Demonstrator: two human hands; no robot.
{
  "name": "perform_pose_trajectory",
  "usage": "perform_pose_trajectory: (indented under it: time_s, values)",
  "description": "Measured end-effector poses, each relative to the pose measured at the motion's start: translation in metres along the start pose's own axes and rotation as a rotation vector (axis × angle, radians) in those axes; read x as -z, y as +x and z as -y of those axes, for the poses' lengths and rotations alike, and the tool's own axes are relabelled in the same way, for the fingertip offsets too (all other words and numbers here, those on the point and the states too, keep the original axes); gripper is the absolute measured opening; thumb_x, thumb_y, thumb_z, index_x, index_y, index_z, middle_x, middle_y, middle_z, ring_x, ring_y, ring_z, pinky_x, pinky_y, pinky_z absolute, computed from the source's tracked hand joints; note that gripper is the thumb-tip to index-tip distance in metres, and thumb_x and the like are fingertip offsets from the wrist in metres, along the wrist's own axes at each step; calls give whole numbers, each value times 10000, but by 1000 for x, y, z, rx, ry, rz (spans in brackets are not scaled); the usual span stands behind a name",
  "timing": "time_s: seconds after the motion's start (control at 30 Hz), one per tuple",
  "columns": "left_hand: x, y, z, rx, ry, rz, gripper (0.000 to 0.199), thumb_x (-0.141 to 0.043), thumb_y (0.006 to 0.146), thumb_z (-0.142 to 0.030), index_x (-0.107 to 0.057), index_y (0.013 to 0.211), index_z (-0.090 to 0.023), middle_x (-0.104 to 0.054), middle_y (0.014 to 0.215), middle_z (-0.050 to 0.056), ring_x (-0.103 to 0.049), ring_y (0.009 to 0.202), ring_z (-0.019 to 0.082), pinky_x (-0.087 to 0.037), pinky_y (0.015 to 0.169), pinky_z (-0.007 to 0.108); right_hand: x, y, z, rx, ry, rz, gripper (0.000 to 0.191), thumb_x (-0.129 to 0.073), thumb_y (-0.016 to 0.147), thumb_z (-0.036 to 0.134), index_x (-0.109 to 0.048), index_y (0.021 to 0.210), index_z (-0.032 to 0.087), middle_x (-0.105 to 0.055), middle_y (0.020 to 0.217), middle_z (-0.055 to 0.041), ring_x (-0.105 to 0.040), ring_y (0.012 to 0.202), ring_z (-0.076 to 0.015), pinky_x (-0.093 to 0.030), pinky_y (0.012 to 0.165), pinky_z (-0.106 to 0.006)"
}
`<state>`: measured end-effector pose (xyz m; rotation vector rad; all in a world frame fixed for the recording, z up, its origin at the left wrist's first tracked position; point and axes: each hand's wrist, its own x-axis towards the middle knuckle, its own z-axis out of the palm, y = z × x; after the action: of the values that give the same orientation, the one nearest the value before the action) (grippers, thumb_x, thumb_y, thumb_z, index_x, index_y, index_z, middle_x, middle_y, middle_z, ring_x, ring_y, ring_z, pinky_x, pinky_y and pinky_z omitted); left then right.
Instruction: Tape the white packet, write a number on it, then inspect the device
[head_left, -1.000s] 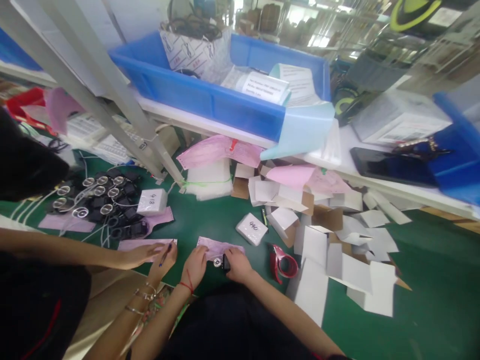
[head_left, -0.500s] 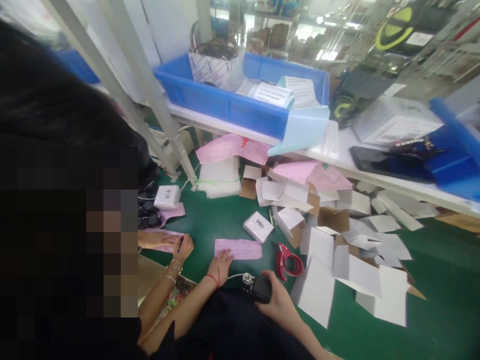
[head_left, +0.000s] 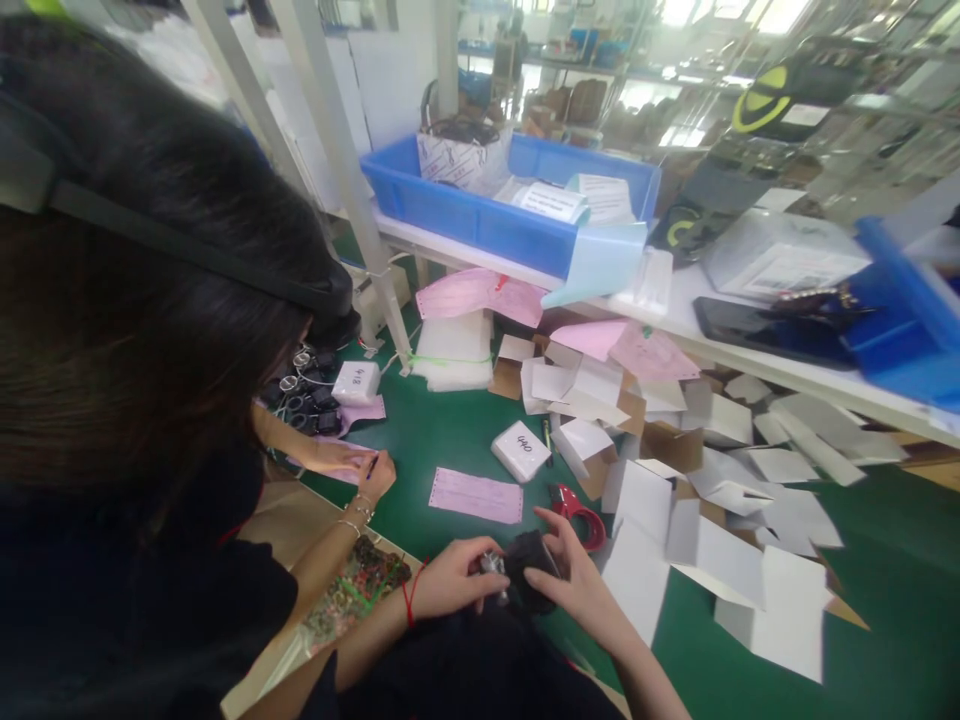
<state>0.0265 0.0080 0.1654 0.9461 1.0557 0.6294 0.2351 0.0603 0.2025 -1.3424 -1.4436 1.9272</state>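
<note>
Near the table's front edge, my right hand grips a black box-like device between thumb and fingers. My left hand, with a red string at its wrist, pinches a small silvery metal part just left of the device. A pink printed sheet lies flat on the green table beyond both hands. Behind it sits a white packet marked 440. A red tape dispenser lies close to my right hand's fingertips.
At left a person leans in, a hand holding a pen over another pink slip. Opened white cartons cover the right side. A blue bin stands on the shelf behind.
My left hand has left the pink sheet and moved right and down to the metal part beside the device. My right hand still holds the device, now turned. The view has shifted.
</note>
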Motion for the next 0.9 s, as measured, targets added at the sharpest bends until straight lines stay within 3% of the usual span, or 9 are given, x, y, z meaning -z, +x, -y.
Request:
perform_pose_trajectory:
  time_s: [0.13, 0.27, 0.43, 0.5, 0.63, 0.77, 0.9]
  values:
    - [-18, -8, -5, 40, 28, 7, 352, -652, 800, -470, -562, 892, -142, -541, 581, -49, -481, 434, 89, -340, 422, 185, 2, -8, -8, -104, 209, -117, 705, -787, 714, 482, -497, 1299, 217, -692, 834, -24, -643, 821, -244, -481, 790, -370]
    - [-36, -13, -9, 14, 2, -21, 339, -603, 846, -467, -555, 922, -141, -499, 534, -61, -444, 428, 87, -327, 434, 185, 1, -21, -15, -118, 409, -216, 677, -787, 698, 566, -581, 1250, 232, -726, 1036, -83, -658, 971, -275, -486, 912, -409]
    - [-52, -17, -26, -133, -88, -140, 439, -547, 889, -533, -543, 1049, -124, -484, 592, -57, -409, 433, 75, -323, 451, 193, -10, -33, -11, 5, 657, -136, 645, -784, 678, 597, -645, 1188, 227, -668, 1243, -132, -603, 1146, -320, -458, 1006, -476]
    - [-56, -17, -36, -171, -53, -193, 436, -527, 910, -518, -547, 1076, -115, -460, 556, -66, -397, 427, 79, -317, 451, 195, -17, -35, -7, 25, 655, -139, 628, -849, 621, 528, -667, 1142, 225, -678, 1226, -129, -582, 1188, -330, -443, 1035, -485]
    - [-64, -18, -53, -203, 32, -269, 375, -532, 922, -449, -566, 1073, -107, -491, 555, -54, -423, 431, 85, -333, 452, 195, -27, -34, 1, 51, 669, -261, 603, -872, 606, 448, -668, 1132, 235, -704, 1165, -104, -589, 1178, -316, -462, 1023, -469]
    - [-72, -20, -60, -169, 24, -238, 325, -583, 871, -373, -569, 1067, -114, -617, 746, 13, -473, 461, 77, -369, 430, 183, -26, -34, 7, 51, 753, -237, 527, -819, 660, 490, -686, 1086, 210, -727, 1074, -104, -643, 1030, -312, -531, 896, -467]
    - [-75, -23, -60, -134, 10, -194, 311, -595, 835, -340, -584, 1051, -115, -615, 721, 6, -469, 450, 73, -373, 409, 171, -21, -41, 12, 27, 815, -213, 458, -749, 724, 550, -715, 1006, 190, -740, 993, -100, -650, 978, -305, -546, 852, -460]
